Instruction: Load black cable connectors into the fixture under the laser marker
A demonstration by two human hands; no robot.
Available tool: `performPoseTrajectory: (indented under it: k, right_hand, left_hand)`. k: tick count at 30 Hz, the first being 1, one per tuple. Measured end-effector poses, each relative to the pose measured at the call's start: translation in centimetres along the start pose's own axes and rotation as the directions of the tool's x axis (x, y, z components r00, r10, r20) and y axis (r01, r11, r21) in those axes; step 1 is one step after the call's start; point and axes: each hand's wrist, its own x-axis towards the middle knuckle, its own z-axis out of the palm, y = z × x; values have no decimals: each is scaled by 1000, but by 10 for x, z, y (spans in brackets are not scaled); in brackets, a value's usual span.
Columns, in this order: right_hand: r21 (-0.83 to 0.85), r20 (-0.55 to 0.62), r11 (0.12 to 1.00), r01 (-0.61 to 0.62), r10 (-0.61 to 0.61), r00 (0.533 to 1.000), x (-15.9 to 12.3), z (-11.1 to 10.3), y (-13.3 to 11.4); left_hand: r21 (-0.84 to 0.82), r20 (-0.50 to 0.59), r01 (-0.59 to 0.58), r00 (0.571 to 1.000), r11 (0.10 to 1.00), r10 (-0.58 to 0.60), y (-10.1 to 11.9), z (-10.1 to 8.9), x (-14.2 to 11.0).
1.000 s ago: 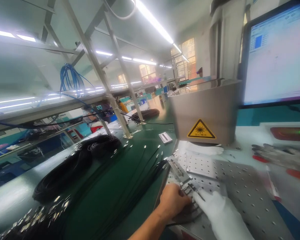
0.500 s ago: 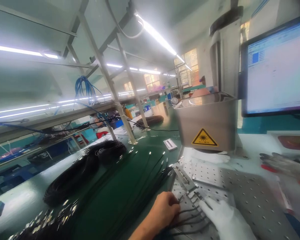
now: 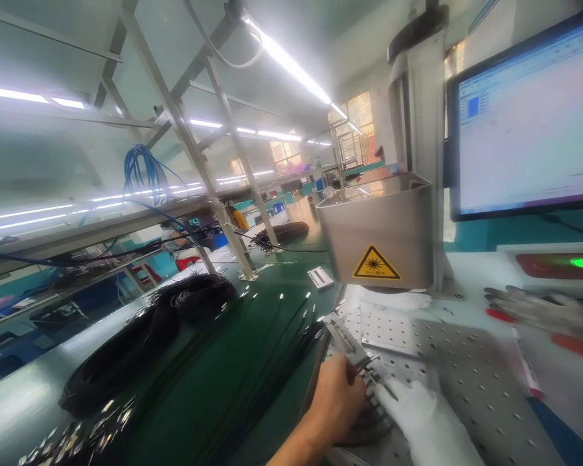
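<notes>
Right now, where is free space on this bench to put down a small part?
Free: perforated plate right of the gloved right hand, and green belt before the laser housing. Crowded: cables beside the left hand, and the fixture.

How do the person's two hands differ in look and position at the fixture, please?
The left hand is bare, while the right hand wears a white glove. The left hand curls over the black cables at the metal fixture; the right hand lies flatter, its fingers stretched toward the fixture's end. Both rest on the perforated plate, close together.
</notes>
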Motion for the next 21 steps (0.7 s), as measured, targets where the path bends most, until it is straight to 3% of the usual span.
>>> performPoseTrajectory:
  k: [4, 12, 21]
  right_hand:
    - [6, 18, 999, -36, 36, 999, 2, 5, -2]
    - [-47, 105, 997, -65, 70, 992, 6, 4, -8]
    - [17, 61, 1000, -26, 25, 998, 0, -8, -3]
  left_hand:
    - [29, -10, -58, 998, 998, 58, 0, 4, 2]
    - [80, -25, 22, 999, 997, -20, 2, 10, 0]
    - [65, 22, 43, 999, 997, -44, 10, 7, 3]
